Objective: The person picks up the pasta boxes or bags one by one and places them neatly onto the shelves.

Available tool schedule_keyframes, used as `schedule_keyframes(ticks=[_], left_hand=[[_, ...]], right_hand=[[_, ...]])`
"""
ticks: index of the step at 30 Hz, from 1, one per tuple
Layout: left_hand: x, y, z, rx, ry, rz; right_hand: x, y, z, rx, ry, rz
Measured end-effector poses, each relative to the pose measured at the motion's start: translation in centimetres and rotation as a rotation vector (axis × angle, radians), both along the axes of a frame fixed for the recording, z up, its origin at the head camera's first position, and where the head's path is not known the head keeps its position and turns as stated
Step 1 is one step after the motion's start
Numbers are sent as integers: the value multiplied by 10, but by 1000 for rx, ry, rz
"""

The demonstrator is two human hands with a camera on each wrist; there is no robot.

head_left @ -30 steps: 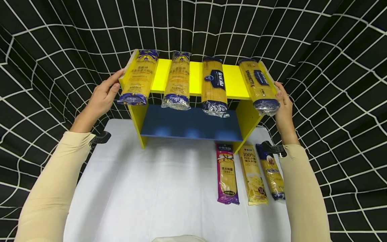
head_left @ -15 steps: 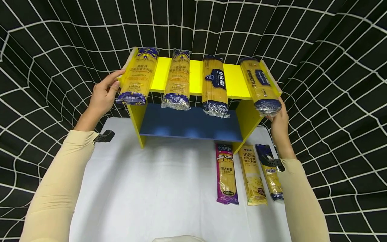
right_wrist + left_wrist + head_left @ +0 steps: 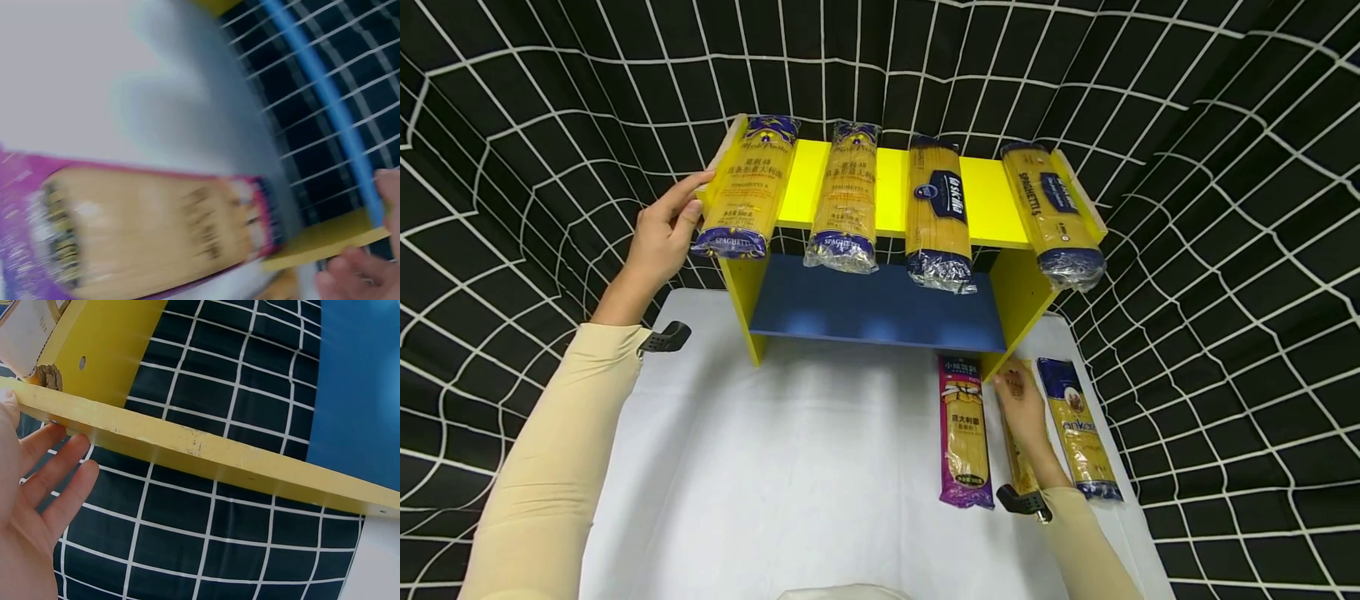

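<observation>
A yellow shelf unit [image 3: 887, 192] with a blue lower board [image 3: 880, 304] stands on the white table, bearing several spaghetti packs [image 3: 846, 196] on its tilted yellow board. My left hand [image 3: 658, 237] holds the upper left side panel; in the left wrist view the thumb is at the panel's front edge, the other fingers [image 3: 69, 487] along its outer face. Low on the right side panel [image 3: 1026, 279] is my right hand [image 3: 1022, 408], thumb on the inner side and fingers [image 3: 356, 275] on the outer, blurred in the right wrist view. It covers much of a yellow pasta pack [image 3: 1018, 467].
A pink-and-purple pasta pack [image 3: 966, 433] lies on the white tablecloth [image 3: 805, 467] left of my right hand. To its right lies a blue-ended pack [image 3: 1078, 429]. Black curtains [image 3: 880, 58] with a white grid enclose the table behind and on both sides.
My right hand has left the upper right end of the shelf and come down to the lower front of its right panel. The left hand has stayed at the upper left panel.
</observation>
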State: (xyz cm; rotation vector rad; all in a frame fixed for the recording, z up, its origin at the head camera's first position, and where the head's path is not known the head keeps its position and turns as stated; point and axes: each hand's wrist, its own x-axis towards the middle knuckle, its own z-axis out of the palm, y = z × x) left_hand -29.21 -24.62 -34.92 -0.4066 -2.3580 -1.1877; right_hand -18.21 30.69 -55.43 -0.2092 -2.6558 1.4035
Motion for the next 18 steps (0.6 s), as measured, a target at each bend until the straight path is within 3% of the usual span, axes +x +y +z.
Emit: schedule_keyframes(ticks=[3, 7, 12, 18], left_hand=[[1, 0, -1, 7, -1, 3], [2, 0, -2, 9, -9, 13], [2, 0, -3, 12, -12, 19], [2, 1, -1, 6, -13, 27]], right_hand=[[11, -2, -24, 105, -187, 90], [22, -8, -49, 269, -342, 180], [29, -15, -63, 403, -366, 188], [22, -17, -63, 406, -343, 253]])
